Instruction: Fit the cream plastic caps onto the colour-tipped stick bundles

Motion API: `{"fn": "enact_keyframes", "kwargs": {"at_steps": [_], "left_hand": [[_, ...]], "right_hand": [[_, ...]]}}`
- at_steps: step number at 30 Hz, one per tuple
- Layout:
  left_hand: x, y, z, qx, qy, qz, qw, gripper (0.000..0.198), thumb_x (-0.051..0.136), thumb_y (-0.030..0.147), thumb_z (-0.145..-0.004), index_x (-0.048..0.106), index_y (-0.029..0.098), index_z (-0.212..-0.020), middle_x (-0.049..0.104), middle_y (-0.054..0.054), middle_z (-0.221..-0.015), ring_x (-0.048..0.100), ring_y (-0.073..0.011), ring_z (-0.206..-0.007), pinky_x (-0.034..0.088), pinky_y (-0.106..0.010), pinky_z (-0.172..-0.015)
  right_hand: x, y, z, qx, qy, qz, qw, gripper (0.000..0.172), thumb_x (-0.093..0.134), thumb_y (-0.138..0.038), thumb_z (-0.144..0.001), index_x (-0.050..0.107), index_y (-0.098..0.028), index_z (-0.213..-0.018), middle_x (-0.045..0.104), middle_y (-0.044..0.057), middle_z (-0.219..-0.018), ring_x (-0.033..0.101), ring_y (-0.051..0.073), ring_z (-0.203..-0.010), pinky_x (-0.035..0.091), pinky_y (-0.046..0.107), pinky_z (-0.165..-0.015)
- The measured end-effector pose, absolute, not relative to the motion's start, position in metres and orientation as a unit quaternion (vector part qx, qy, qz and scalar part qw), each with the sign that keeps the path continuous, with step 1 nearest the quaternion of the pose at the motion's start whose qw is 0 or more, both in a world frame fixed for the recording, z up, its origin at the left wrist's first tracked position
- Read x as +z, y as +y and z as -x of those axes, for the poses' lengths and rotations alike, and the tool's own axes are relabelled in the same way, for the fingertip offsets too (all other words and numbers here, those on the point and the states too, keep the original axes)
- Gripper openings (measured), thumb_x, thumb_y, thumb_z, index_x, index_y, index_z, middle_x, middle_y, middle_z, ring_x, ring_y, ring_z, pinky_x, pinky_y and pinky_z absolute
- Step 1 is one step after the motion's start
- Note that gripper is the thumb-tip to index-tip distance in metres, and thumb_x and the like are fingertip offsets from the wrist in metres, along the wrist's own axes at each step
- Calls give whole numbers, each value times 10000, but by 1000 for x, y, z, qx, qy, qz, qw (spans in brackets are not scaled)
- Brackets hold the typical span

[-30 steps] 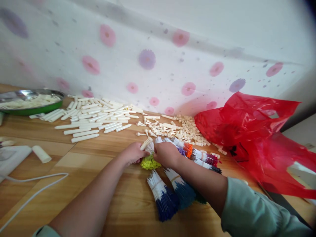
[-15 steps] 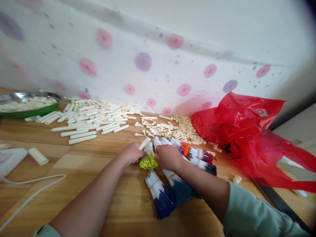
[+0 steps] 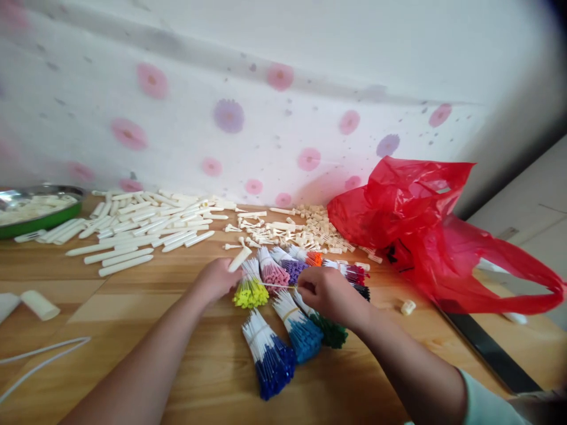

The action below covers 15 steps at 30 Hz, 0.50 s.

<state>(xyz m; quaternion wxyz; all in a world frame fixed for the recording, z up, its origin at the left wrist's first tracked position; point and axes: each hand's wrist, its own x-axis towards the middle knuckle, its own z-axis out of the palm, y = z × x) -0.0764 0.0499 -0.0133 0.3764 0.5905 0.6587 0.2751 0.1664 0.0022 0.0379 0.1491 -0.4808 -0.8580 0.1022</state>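
My left hand (image 3: 218,279) is closed around a short white pen barrel (image 3: 240,260), its end pointing up past the fingers. Beside it lies a bundle of thin white pen refills with yellow ends (image 3: 250,292). My right hand (image 3: 328,293) is pinched shut on one slim white refill (image 3: 281,286), which stretches level toward the yellow bundle. Around that hand lie more bundles: pink (image 3: 273,274), purple (image 3: 294,270), orange (image 3: 313,258), light blue (image 3: 305,339), green (image 3: 333,332) and dark blue (image 3: 274,369). It partly covers a black-ended bundle (image 3: 363,291).
White pen barrels (image 3: 146,221) are heaped at the back left, near a green-rimmed metal dish (image 3: 66,218). Small white plastic parts (image 3: 319,230) spread behind the bundles. A red plastic bag (image 3: 407,206) stands at right. A white cable (image 3: 48,351) lies at front left.
My right hand has moved right, away from the yellow bundle, with a slim refill now showing in its fingers. My left hand keeps the white barrel. The camera view has shifted.
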Motion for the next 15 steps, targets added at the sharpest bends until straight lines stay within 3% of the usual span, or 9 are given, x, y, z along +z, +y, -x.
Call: {"fn": "enact_keyframes", "kwargs": {"at_steps": [4, 9, 15], "left_hand": [[16, 35, 57, 322, 595, -661, 325, 239, 588, 408, -711, 620, 181, -778, 630, 7, -705, 559, -162, -652, 381, -222, -555], [30, 16, 18, 236, 487, -737, 405, 181, 638, 347, -682, 660, 176, -737, 606, 17, -661, 534, -158, -643, 364, -226, -552], [19, 9, 2, 360, 447, -671, 470, 183, 584, 323, -738, 585, 169, -639, 528, 27, -590, 466, -118, -581, 374, -228, -562]], "right_hand": [[40, 10, -177, 154, -857, 433, 232, 132, 508, -65, -708, 596, -157, -671, 542, -24, -625, 443, 77, -568, 311, 180, -538], [37, 16, -181, 248, -833, 382, 312, 84, 580, -94, -709, 637, -155, -720, 548, -20, -653, 476, 81, -591, 349, 181, -547], [19, 19, -177, 548, -635, 278, 469, 182, 687, -201, -683, 650, -175, -859, 623, -10, -708, 568, 97, -636, 463, 226, -616]]}}
